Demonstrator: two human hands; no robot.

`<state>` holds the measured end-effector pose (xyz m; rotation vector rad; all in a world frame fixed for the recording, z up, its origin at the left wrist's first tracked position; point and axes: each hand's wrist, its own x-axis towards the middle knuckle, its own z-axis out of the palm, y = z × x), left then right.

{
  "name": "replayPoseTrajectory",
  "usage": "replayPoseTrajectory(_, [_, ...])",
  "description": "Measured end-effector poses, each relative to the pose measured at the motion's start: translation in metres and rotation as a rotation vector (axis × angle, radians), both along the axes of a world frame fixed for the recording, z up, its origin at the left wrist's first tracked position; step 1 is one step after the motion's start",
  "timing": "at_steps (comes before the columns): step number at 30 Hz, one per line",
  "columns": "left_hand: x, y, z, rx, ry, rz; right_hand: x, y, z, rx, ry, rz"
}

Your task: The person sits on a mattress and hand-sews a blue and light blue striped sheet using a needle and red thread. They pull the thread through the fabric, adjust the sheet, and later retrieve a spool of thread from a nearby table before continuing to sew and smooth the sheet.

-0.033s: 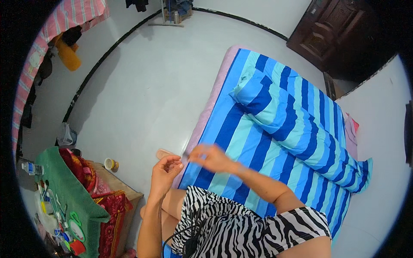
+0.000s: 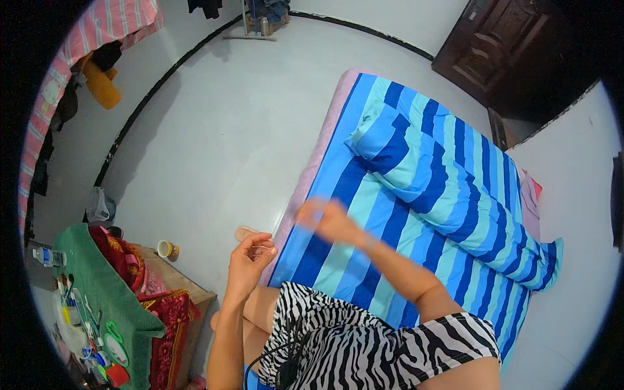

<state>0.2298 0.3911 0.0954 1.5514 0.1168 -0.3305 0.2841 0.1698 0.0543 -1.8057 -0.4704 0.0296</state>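
My left hand point(image 2: 249, 259) is raised above my bare legs, its thumb and fingertips pinched together. Between them shows a thin white, thread-like strand point(image 2: 262, 247), too small to make out fully. Up and to its right, over the near edge of the striped bed point(image 2: 344, 188), is my right hand point(image 2: 328, 220). It is smeared by motion, with its fingers seemingly curled, and whether it holds anything is hidden in the blur. The two hands are apart.
A green-covered table point(image 2: 117, 279) at the left bears green-handled scissors point(image 2: 116, 344), brushes and small items. Near it, a yellow-and-white cup point(image 2: 168, 249) lies tipped on the floor. Rumpled striped bedding point(image 2: 442, 175) lies across the bed; a dark door point(image 2: 497, 55) stands beyond.
My right hand has moved up and away from my left hand, widening the gap between them. The left hand stays almost still, still pinching.
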Motion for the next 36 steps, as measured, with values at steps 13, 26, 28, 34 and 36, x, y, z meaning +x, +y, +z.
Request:
replayPoseTrajectory(13, [0.024, -0.009, -0.015, 0.093, 0.073, 0.031, 0.107, -0.242, -0.111, -0.563, -0.290, -1.047])
replayPoseTrajectory(26, [0.097, -0.153, -0.071, 0.316, -0.269, -0.277, -0.012, -0.113, -0.032, -0.208, -0.404, -0.440])
replayPoseTrajectory(28, [0.093, -0.165, -0.076, 0.146, -0.137, -0.271, 0.049, -0.121, -0.007, -0.307, -0.465, -0.495])
replayPoseTrajectory(34, [0.056, -0.119, -0.066, 0.018, 0.100, -0.286, 0.180, -0.182, -0.032, -0.960, -0.489, -0.013])
replayPoseTrajectory(36, [0.047, -0.061, -0.069, 0.074, 0.082, -0.196, 0.172, -0.179, -0.041, -1.051, -0.358, -0.008])
